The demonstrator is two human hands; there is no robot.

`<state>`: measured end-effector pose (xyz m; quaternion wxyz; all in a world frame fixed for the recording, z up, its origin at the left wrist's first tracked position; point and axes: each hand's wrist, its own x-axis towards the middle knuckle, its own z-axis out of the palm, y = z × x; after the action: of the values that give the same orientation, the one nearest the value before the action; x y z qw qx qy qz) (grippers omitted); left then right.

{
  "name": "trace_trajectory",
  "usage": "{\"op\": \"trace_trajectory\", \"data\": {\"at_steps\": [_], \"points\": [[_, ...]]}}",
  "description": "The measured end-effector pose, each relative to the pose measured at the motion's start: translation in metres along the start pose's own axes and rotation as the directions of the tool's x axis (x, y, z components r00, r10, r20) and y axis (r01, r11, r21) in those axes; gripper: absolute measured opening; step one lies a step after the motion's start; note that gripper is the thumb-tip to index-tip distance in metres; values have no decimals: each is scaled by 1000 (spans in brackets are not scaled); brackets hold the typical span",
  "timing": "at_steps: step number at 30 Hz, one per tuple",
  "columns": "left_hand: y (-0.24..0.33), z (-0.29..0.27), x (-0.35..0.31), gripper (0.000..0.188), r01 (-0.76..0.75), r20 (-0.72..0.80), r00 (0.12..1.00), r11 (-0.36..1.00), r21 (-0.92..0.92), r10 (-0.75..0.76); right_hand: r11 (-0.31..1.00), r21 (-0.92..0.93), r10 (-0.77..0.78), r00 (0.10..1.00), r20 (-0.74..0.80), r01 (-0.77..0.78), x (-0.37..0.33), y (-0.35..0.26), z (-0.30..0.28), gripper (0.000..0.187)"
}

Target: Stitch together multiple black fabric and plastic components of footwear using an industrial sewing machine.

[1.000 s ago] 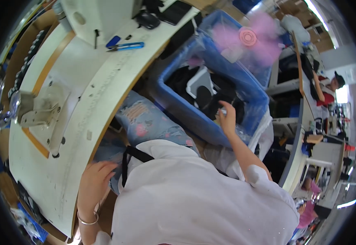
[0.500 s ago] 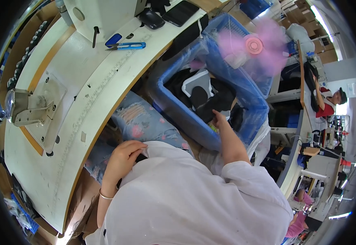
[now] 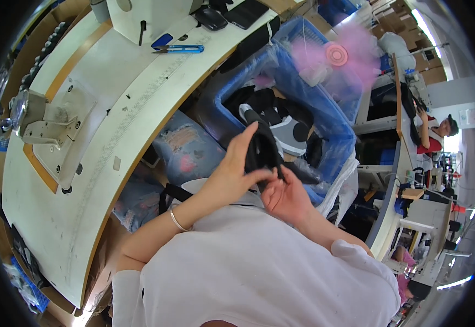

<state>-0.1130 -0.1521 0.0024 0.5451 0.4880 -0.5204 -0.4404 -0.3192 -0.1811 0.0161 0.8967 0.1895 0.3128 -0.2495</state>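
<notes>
Over the near side of a blue plastic bin [image 3: 232, 128], both hands have hold of a black fabric piece [image 3: 263, 151] that curves into a hollow shape. My left hand [image 3: 232, 169], with a bangle at its wrist, grips the piece's near side, thumb toward the right hand. Lower down, my right hand [image 3: 287, 200] pinches the bottom edge with its fingers curled. Beyond them in the bin lie a grey and black shaped piece [image 3: 291, 135] and several black pieces. The exact kind of the held piece does not show.
Left of me curves a white sewing table [image 3: 57, 229] with blue thread snips [image 3: 180, 49], a black mouse [image 3: 211, 18] and a dark phone [image 3: 246, 13]. A pink fan [image 3: 337, 55] spins behind the bin. Clear plastic [image 3: 344, 188] hangs over its right rim. A co-worker [image 3: 436, 128] sits at the far right.
My right hand has come up and back from the bin with a black piece. My left hand has moved from my lap to the right and taken hold of it too.
</notes>
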Motion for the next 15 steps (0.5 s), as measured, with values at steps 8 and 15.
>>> {"op": "trace_trajectory", "data": {"at_steps": [8,15], "points": [[84,-92,-17,43,239,-534,840,949,207,-95,-146,-753,401,734,548,642,-20,27,131,73],[112,-126,-69,34,105,-675,723,941,321,150,-850,21,381,588,713,526,37,106,160,85]]}}
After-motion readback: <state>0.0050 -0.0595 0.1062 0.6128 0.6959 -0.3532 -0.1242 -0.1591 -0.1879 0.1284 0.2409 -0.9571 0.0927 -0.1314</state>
